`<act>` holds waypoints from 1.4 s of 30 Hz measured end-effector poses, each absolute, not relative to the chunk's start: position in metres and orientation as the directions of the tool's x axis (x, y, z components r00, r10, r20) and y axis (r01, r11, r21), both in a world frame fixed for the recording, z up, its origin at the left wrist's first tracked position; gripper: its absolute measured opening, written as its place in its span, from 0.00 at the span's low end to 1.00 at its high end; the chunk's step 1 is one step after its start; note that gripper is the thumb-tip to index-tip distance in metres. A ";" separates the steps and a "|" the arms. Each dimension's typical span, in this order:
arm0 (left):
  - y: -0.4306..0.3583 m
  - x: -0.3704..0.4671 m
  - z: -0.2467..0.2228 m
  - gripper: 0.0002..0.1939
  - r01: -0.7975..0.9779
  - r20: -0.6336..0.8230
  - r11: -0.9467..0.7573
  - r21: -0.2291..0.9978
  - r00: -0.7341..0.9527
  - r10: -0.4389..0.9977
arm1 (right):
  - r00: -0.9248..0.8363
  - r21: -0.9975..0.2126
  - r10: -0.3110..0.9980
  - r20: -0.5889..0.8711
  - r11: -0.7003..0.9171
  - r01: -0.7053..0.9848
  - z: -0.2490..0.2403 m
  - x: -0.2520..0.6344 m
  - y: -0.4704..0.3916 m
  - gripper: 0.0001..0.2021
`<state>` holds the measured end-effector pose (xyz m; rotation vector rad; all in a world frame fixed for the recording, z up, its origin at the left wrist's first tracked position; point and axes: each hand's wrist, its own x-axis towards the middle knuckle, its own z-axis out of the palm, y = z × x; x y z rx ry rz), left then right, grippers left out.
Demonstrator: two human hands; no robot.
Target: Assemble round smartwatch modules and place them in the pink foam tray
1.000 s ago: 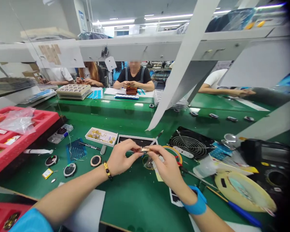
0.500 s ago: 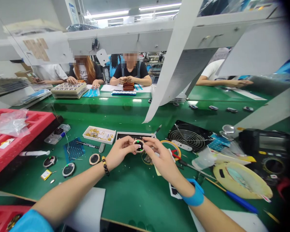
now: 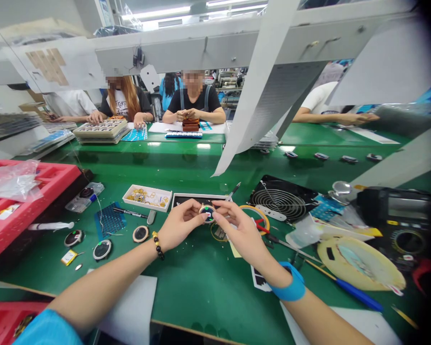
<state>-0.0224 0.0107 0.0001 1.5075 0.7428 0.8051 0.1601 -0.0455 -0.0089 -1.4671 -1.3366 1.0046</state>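
A round watch face (image 3: 207, 214) with a gold-coloured rim and green marks is held up above the green table between both hands. My left hand (image 3: 181, 223) pinches its left edge, thumb on the front. From the right side, my right hand (image 3: 239, 227) grips the same piece with thumb and fingers. Just behind the hands lies a dark tray with a white rim (image 3: 187, 195). A white box of small gold rings (image 3: 147, 198) sits to its left. Three more round watch pieces rest on the table at the left, one of them gold-rimmed (image 3: 141, 234).
A red tray (image 3: 57, 179) stands at the left. On the right are a black fan (image 3: 282, 199), a tape roll (image 3: 262, 218), a blue-handled tool (image 3: 359, 294), a yellowish dish (image 3: 361, 263) and a black device (image 3: 398, 225). Several people sit across the table.
The view has shifted slightly. Both hands still hold the watch face, which now looks tilted a little differently. Small pieces on the far green strip appear further right.
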 end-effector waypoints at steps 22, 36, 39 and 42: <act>0.003 -0.023 0.002 0.20 0.106 0.372 -0.503 0.858 0.549 0.749 | 0.001 -0.977 1.000 -0.018 -0.018 0.211 -0.009 0.162 -0.045 0.33; 0.002 -0.024 0.000 0.18 0.197 0.381 -0.533 0.823 0.506 0.774 | -0.034 -0.828 0.996 0.085 0.090 0.554 -0.006 0.157 -0.053 0.29; 0.001 -0.024 0.000 0.18 0.219 0.394 -0.564 0.796 0.519 0.758 | -0.043 -0.782 0.992 0.122 0.123 0.611 -0.008 0.158 -0.053 0.29; 0.001 -0.024 0.000 0.18 0.232 0.412 -0.596 0.769 0.533 0.739 | -0.045 -0.761 0.988 0.149 0.144 0.633 -0.011 0.159 -0.052 0.29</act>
